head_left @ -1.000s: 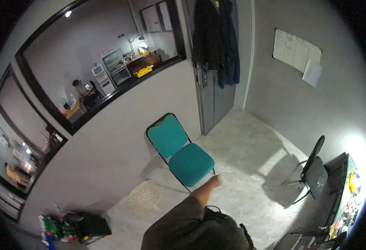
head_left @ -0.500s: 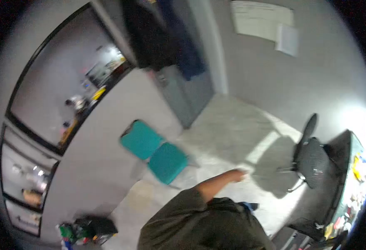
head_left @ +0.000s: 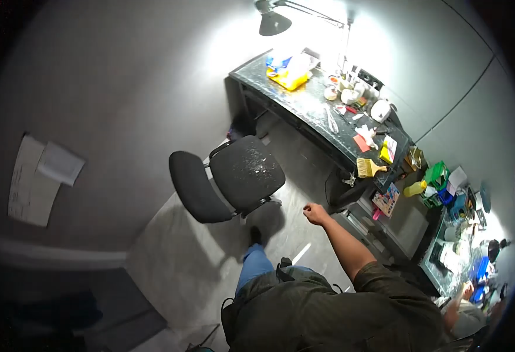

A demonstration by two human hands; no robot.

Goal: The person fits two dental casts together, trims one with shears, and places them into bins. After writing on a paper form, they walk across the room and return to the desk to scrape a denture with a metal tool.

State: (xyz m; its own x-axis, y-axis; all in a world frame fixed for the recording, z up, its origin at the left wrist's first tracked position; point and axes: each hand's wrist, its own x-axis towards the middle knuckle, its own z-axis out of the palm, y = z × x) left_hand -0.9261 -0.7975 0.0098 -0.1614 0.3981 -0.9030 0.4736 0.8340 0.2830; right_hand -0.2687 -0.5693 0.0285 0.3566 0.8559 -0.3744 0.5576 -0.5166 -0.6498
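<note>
My right hand (head_left: 314, 214) hangs in front of my body with its fingers curled in, and nothing shows in it. Below it lies the grey floor (head_left: 292, 240). To its left stands a black office chair (head_left: 248, 173), its seat speckled with pale bits. A dark-topped workbench (head_left: 304, 111) is farther ahead, with a wide flat brush (head_left: 369, 168) at its near end. Beside my hand, on the right, is a grey drawer cabinet (head_left: 363, 226). My left hand is out of view.
A desk lamp (head_left: 275, 23) lights the bench, which holds a yellow package (head_left: 290, 79), a white palette knife-like tool (head_left: 332, 120) and several jars. At right, a second cluttered bench (head_left: 439, 273) has a person's arm (head_left: 454, 308) beside it. Papers (head_left: 34, 182) hang on the left wall.
My view has swung right, from the teal chair and the coats to the black chair and the lit workbench. My left arm has left the view; my right arm has come in.
</note>
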